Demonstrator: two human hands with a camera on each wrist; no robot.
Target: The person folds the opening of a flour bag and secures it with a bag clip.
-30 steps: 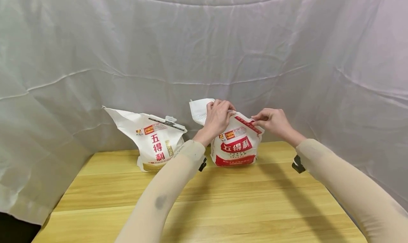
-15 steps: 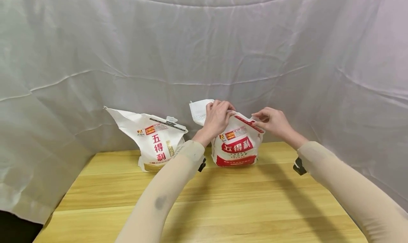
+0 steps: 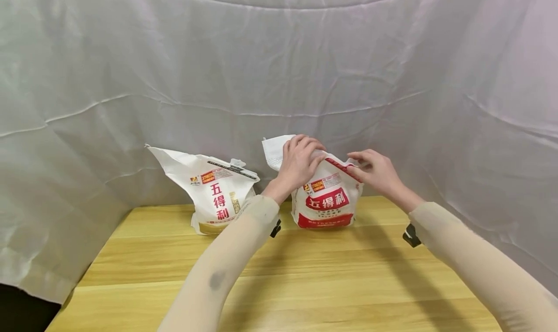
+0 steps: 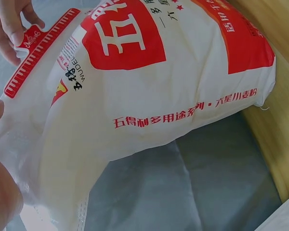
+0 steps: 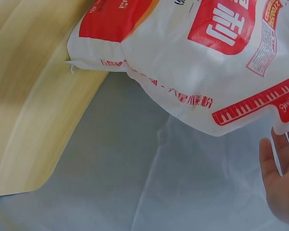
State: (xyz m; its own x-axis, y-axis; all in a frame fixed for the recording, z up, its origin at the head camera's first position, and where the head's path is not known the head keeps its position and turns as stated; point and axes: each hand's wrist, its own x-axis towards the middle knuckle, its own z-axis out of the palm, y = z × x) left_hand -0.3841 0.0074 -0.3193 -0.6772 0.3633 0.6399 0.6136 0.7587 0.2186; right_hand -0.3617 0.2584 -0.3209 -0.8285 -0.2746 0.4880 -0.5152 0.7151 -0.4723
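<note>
A white flour bag (image 3: 329,201) with red printing stands at the back of the table, its top leaning left. Along its upper right edge lies a red bag clip (image 3: 337,163) with white key-like stripes. My left hand (image 3: 300,162) grips the bag's top, fingers bent over the edge and hiding part of it. At the clip's right part, my right hand (image 3: 376,170) pinches it with thumb and fingers. The left wrist view shows those right fingers (image 4: 8,21) around the clip's raised tab. In the right wrist view, fingertips reach behind the tab.
A second white flour bag (image 3: 209,189) with gold printing stands to the left, a black clip (image 3: 231,168) across its top. The wooden table (image 3: 331,274) ends at a grey cloth backdrop (image 3: 218,56) close behind both bags.
The right hand has shifted slightly along the clip and now covers its lower right end. The left hand keeps its grip on the bag's top.
</note>
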